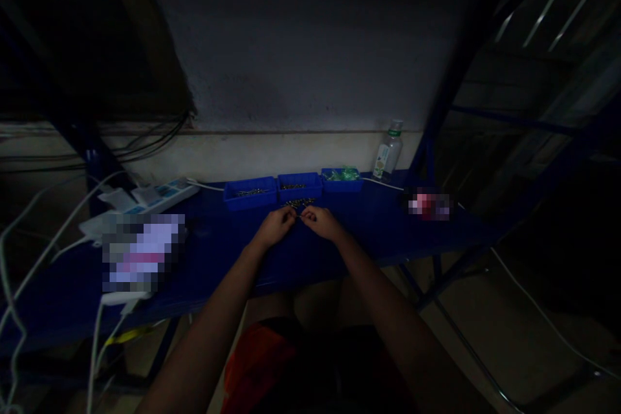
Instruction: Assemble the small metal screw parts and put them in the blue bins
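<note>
Over the blue table, my left hand and my right hand meet fingertip to fingertip. Both are closed in a pinch. Between them a small thin metal piece shows; its exact kind is too small and dark to tell. Just beyond my fingers lies a loose pile of small metal parts. Behind the pile stand three blue bins in a row: the left bin holds thin metal pieces, the middle bin holds small metal parts, and the right bin has green-tinted clear plastic in it.
A white power strip with plugs and cables sits at the left. Nearer stands a blurred-out device with a white cable. A clear bottle is at the back right, near another blurred item. Blue frame posts flank the table.
</note>
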A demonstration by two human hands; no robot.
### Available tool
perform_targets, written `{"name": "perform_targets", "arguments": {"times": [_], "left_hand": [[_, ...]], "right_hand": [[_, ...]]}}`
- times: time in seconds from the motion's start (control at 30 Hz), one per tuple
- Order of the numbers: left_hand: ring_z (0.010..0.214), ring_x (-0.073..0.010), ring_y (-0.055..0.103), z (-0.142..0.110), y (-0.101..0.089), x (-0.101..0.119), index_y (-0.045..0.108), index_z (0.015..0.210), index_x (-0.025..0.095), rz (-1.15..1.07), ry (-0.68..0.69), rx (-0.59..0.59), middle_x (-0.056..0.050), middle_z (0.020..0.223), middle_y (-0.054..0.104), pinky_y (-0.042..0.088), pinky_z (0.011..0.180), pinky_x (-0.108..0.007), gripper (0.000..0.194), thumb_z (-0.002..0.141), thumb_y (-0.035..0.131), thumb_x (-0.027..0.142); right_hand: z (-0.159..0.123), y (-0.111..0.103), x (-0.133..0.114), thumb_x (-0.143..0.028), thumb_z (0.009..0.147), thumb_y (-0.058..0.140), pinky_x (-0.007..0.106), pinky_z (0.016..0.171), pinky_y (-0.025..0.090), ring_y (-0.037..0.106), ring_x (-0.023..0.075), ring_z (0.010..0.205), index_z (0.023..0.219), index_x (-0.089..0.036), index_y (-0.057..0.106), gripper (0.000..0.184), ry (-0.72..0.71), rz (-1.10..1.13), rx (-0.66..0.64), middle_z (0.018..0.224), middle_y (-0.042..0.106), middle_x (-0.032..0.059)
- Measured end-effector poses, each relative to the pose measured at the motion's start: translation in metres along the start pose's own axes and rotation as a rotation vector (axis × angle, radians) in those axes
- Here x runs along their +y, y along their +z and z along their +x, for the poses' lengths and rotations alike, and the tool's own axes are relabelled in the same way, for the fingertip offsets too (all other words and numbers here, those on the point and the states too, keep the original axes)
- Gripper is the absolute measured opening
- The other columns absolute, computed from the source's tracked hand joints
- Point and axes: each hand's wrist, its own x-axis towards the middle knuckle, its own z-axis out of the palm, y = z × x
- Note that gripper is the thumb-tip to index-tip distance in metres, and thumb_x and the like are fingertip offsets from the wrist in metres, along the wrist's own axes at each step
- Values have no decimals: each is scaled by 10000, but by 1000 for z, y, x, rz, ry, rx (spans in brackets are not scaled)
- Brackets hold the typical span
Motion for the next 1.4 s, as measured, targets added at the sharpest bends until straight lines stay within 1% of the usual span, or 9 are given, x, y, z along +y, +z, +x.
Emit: {"name": "perform_targets", "arguments": {"times": [0.27, 0.4, 0.53, 0.7, 0.9, 1.1, 1.4], "left_hand": [[643, -124, 539, 0, 0, 1, 581, 835, 163, -18, 13, 25, 3, 734, 609, 398, 617, -213, 198, 793, 423, 273], [659, -125, 540, -1, 0, 4, 595, 875, 160, -43, 30, 30, -6, 764, 615, 405, 634, -217, 231, 805, 437, 313], [630, -124, 531, 0, 0, 4, 602, 912, 161, -63, 26, 25, -5, 732, 606, 402, 604, -217, 272, 807, 454, 364], [610, -117, 518, 0, 0, 3, 606, 910, 157, -96, 46, 11, -4, 721, 594, 390, 574, -210, 291, 800, 477, 394], [598, -112, 507, 0, 0, 3, 609, 911, 149, -91, 42, 23, -4, 724, 594, 383, 562, -206, 305, 782, 509, 407], [595, -113, 508, 1, 0, 1, 612, 904, 152, -90, 52, 34, -4, 713, 590, 385, 563, -209, 314, 783, 506, 421], [605, -116, 517, 1, 1, -1, 617, 940, 146, -89, 52, 36, -13, 735, 603, 390, 571, -214, 322, 774, 520, 405]], "right_hand": [[0, -2, -2, -269, 801, 501, 199, 632, 427, 569, 100, 665, 856, -173, 590, 142, -29, -21, -3, 774, 637, 12], [-1, -2, -4, -262, 809, 487, 208, 651, 432, 579, 109, 691, 878, -180, 583, 144, -37, -14, 21, 788, 638, 11], [-1, -2, -5, -256, 817, 481, 212, 667, 439, 584, 110, 695, 906, -186, 580, 150, -31, 2, 11, 810, 643, 13], [-2, -3, -6, -257, 828, 477, 216, 695, 440, 594, 113, 729, 920, -180, 585, 162, -34, 28, 3, 833, 648, 21], [-1, -1, -3, -272, 836, 467, 214, 690, 441, 604, 114, 739, 928, -185, 578, 169, -33, 61, 11, 824, 651, 18], [-1, 2, 0, -278, 846, 451, 208, 693, 440, 605, 104, 729, 936, -189, 570, 174, -43, 93, 6, 814, 652, 12], [-2, -4, -6, -298, 858, 425, 187, 655, 418, 597, 95, 706, 902, -182, 573, 194, -30, 77, -16, 793, 652, 1]]}}
